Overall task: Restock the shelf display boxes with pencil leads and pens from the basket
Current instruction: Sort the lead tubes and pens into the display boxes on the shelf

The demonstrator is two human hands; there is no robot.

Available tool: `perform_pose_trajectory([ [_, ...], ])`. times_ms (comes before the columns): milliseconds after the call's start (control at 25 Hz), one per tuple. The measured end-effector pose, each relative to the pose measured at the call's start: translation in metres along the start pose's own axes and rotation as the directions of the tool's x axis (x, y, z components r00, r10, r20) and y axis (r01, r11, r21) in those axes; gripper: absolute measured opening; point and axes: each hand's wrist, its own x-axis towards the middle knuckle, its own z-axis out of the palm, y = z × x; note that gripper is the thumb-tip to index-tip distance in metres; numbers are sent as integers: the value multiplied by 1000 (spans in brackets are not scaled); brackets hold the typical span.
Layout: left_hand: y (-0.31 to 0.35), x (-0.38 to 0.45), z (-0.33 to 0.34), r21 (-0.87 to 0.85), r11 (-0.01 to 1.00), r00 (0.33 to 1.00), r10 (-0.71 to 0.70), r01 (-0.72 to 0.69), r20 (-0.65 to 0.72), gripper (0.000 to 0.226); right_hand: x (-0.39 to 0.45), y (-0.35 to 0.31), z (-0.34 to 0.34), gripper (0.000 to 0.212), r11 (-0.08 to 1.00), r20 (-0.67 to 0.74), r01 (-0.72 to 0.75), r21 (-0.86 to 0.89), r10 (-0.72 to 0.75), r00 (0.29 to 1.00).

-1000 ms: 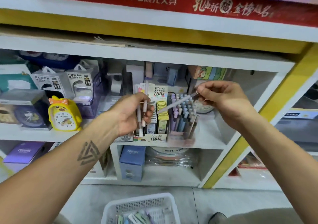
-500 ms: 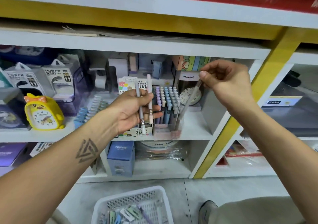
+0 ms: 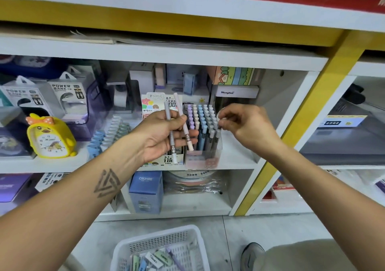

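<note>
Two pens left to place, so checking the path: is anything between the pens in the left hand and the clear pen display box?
Nothing visible blocks them. The left hand holds a grey pen and a pink pen just left of the pen display box; the right hand is at the box's right rows, seating another pen.

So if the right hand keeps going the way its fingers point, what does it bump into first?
Probably the grey pens at the right edge of the clear pen display box; the right hand points left and down at them. Depth is hard to judge.
</note>
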Motion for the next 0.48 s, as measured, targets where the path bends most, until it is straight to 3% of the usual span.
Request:
perform_pose_trajectory([
  [280,2,-1,-5,-24,1000,1000,0,1,6,9,5,0,-7,27,999,52,10,-46,-7,999],
  [480,2,-4,-3,-20,1000,1000,10,-9,15,14,5,5,-3,8,998,91,-10,-55,15,996],
])
